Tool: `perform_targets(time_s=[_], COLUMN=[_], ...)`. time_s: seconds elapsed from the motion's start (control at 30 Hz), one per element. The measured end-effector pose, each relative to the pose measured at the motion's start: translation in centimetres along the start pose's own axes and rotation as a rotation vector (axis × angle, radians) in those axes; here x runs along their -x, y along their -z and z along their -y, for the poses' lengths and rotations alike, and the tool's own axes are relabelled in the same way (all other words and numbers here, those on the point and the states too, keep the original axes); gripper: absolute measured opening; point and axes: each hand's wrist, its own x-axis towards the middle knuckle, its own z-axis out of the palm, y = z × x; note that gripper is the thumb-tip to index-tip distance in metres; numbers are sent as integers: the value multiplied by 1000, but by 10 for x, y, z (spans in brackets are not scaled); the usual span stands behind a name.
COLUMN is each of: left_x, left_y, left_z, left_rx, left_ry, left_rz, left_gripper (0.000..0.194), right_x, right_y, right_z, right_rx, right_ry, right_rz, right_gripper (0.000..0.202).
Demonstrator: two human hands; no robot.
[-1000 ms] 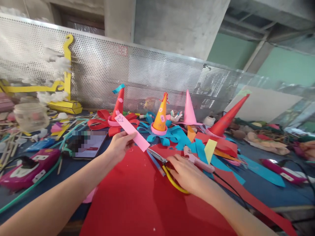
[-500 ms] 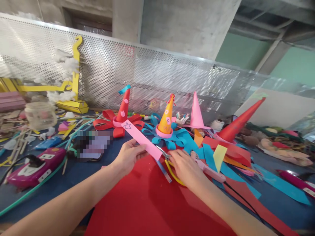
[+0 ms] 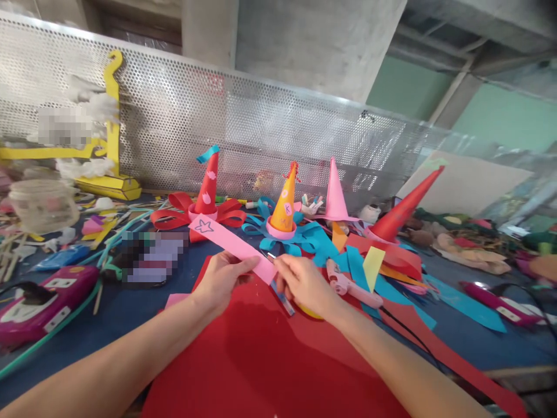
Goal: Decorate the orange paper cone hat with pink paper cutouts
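Observation:
A pink paper strip with a star outlined in dark ink at its far left end is held up over a red sheet. My left hand pinches the strip's lower edge, thumb on top. At the strip's right end, my right hand is closed on a slim dark tool with a shiny metal part; its kind is unclear and the fingers hide most of it. Below the hands, a narrow bluish clear piece and a yellow curved piece rest on the red sheet.
Decorated paper cones stand behind: red, orange, pink, and a leaning red one. A pink glue gun with a cord lies right, among blue strips. A blurred phone and purple power strip are left.
The view has shifted slightly, so the cones sit further left. My right hand has turned from palm-down to a closed pinch, drawn nearer the strip's end. My left hand keeps its grip.

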Motion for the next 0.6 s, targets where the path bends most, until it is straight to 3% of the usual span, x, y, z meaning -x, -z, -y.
perform_targets(time_s=[0.13,0.33,0.5,0.6], left_x=[-1,3,5,5], left_y=[1,-6,-8,-8], left_z=[-4,-7,-8,-8], left_rx=[55,134,134,163], left_ry=[-24,-29,-27,-34], left_rz=[-94,-76,-41,-43], left_gripper=[24,25,24,22], right_x=[18,30,24,27], right_y=[18,-3,0,15], right_z=[-15,-34,-34,-36], right_rx=[328,577,665,536], right_ry=[-107,-141,-161,-175], right_rz=[-28,68,75,-28], right_gripper=[21,45,45,47])
